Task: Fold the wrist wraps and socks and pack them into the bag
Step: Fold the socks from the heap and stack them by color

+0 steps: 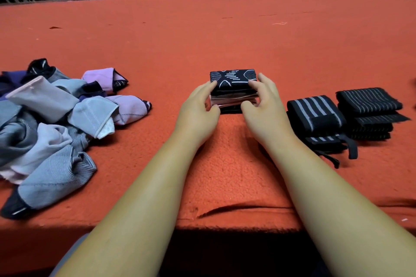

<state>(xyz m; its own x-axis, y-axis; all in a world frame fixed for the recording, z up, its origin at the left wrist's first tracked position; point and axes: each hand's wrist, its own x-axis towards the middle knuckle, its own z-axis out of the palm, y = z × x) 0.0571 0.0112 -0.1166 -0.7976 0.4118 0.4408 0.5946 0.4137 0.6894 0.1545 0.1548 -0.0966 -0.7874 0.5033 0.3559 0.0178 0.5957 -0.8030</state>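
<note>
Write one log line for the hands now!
left hand, right hand: hold folded stack | loose socks: left | folded wrist wraps: right | bag: unseen

I count two hands, the left hand (198, 108) and the right hand (263, 103). At centre frame I see one stack of folded socks (233, 80). At left is one heap of loose socks (56, 119), too tangled to number. At right are two striped bundles, the nearer wrist-wrap bundle (315, 117) and the farther wrist-wrap bundle (369, 101).

The fleece cloth (225, 40) is orange-red, the stack of folded socks (233, 80) is black with white lines on top over pale pink and black layers, the loose sock pile (45, 119) mixes grey-blue, lilac, pale pink and navy, the nearer wrist wrap (315, 114) is black with broad grey stripes, and the farther wrist wraps (369, 101) are black with thin grey stripes.
</note>
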